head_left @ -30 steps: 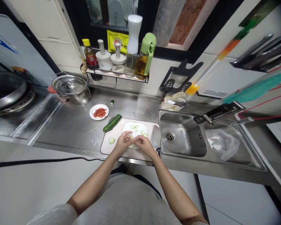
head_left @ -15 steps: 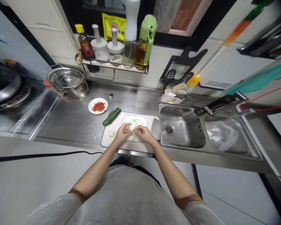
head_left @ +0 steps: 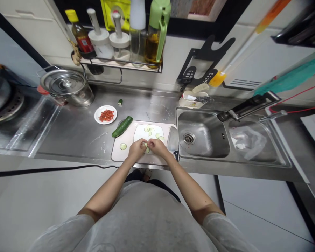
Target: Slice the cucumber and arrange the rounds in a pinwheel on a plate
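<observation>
My left hand and my right hand meet over the near side of a white plate. Their fingers are closed around a small pale green cucumber slice, partly hidden by the fingertips. More thin cucumber slices lie on the plate in small groups. Under the plate is a pale cutting board, with a single round slice at its left. A dark green piece of cucumber rests across the board's upper left corner. At the board's right side lies a knife.
A plate of chopped red pieces and a cucumber end sit on the steel counter. To the right is a double sink with a faucet. A lidded pot stands left, below a wall rack of bottles.
My fingers have drawn closer together, and my left fingers have curled in. The whole view has shifted slightly; the counter items stay in place.
</observation>
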The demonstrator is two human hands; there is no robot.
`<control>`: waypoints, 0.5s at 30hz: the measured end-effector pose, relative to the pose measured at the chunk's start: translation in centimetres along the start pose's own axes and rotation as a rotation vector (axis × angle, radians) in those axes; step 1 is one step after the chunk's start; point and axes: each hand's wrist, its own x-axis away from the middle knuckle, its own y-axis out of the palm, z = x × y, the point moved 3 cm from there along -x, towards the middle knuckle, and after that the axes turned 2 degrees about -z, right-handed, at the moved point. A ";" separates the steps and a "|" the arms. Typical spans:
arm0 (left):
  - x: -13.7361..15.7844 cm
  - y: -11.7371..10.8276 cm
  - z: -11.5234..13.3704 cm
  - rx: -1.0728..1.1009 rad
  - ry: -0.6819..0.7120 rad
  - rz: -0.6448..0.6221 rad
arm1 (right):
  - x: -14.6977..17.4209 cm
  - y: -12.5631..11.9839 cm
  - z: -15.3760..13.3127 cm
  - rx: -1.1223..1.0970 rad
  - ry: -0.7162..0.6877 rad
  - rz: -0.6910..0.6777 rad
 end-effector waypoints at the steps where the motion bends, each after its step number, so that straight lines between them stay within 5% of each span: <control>1: 0.0 0.1 0.0 -0.025 0.008 0.004 | 0.0 0.1 0.0 0.023 -0.004 -0.001; 8: -0.4 0.9 -0.2 -0.261 0.098 -0.005 | 0.0 0.3 -0.1 0.197 0.011 -0.009; 15: -0.7 1.2 -0.3 -0.479 0.047 -0.067 | -0.1 0.3 -0.8 0.449 0.085 -0.094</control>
